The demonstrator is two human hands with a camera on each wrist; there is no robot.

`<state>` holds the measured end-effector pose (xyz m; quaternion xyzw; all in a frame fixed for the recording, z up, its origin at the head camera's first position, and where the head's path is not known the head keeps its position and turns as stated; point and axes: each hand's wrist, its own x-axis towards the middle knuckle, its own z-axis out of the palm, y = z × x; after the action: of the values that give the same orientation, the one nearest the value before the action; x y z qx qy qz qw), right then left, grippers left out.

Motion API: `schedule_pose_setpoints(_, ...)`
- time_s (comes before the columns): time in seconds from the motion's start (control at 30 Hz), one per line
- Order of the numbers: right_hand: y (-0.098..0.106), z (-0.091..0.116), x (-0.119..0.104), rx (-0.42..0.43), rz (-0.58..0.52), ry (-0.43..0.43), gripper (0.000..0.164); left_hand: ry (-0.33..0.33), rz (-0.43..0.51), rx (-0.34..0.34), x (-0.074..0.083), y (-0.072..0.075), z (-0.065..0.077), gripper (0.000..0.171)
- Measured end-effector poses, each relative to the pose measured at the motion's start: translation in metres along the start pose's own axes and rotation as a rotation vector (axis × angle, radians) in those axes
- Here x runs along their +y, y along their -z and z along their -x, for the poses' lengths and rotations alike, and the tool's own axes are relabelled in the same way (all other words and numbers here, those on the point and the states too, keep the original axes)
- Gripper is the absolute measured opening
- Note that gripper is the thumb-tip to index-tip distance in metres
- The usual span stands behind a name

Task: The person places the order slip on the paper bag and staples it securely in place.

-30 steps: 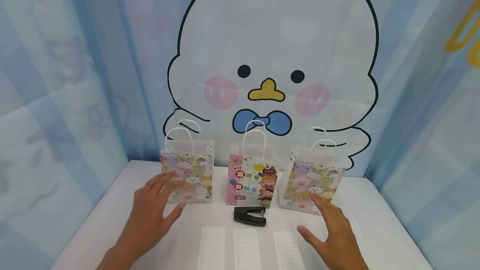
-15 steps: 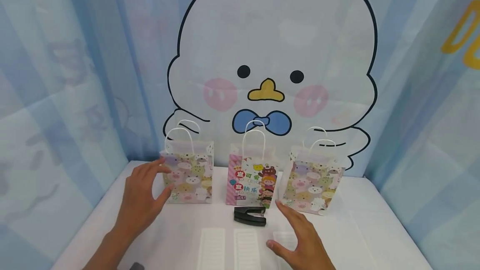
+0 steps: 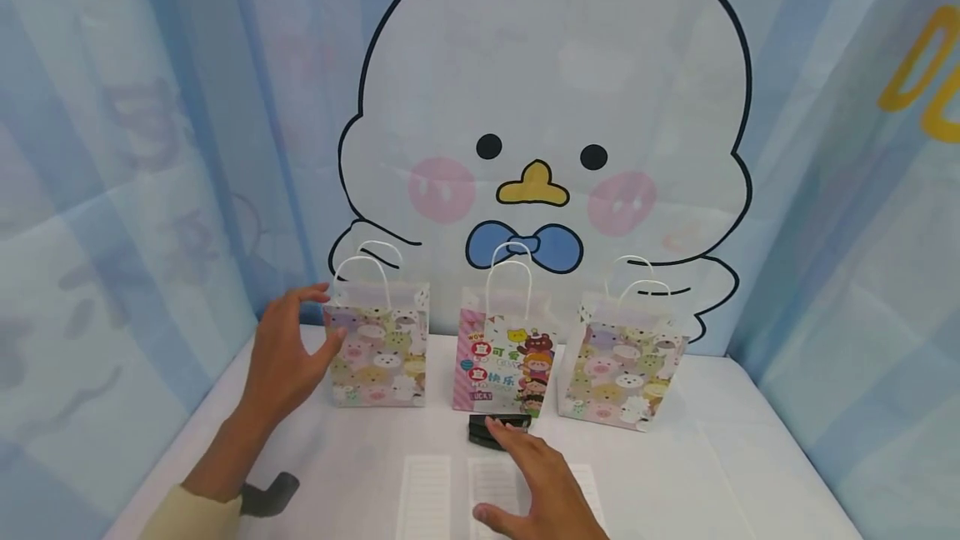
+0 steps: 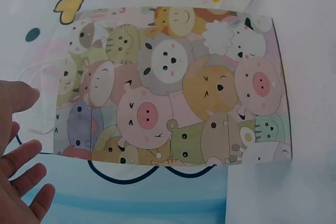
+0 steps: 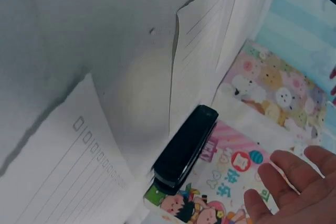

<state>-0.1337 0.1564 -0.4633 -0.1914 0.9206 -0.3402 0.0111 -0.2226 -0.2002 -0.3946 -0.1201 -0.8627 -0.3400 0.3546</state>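
My left hand (image 3: 288, 357) is beside the upper left edge of the left paper gift bag (image 3: 382, 357), its thumb overlapping the bag's front in the head view. In the left wrist view the fingers are spread and hold nothing, next to the bag's cartoon-animal print (image 4: 173, 87). My right hand (image 3: 543, 482) is over the front of the table, fingers extended, the index fingertip overlapping the black stapler (image 3: 480, 432). The right wrist view shows the stapler (image 5: 184, 150) lying apart from the fingers. The pink-and-white middle gift bag (image 3: 498, 365) stands just behind the stapler.
A third gift bag (image 3: 626, 373), with an animal print, stands at the right. Lined paper slips (image 3: 423, 494) lie in a row at the front of the white table (image 3: 697, 473), partly under the right hand in the head view. A curtain with a cartoon bird (image 3: 540, 90) hangs behind.
My left hand has moved up and left, from before the left bag to its side edge. My right hand has moved left, from the right bag to the stapler. Bags and stapler stay put.
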Motion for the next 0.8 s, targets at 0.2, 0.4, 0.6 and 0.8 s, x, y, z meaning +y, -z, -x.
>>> schedule_pose_setpoints(0.2,-0.009,-0.007,-0.008,-0.065,-0.004,-0.003,0.089,0.073,0.018,-0.039,-0.003,-0.008,-0.009,0.054)
schedule_pose_setpoints(0.4,-0.016,-0.014,-0.018,-0.107,0.001,0.026,0.089,0.075,0.049,-0.06,-0.006,-0.012,-0.012,0.052)
schedule_pose_setpoints(0.6,-0.028,-0.02,-0.021,-0.164,-0.011,0.027,0.091,0.062,0.053,-0.042,-0.01,-0.012,-0.013,0.053)
schedule_pose_setpoints(0.8,-0.038,-0.029,-0.023,-0.233,0.08,-0.033,0.095,0.062,0.061,-0.029,-0.009,-0.013,-0.015,0.047)
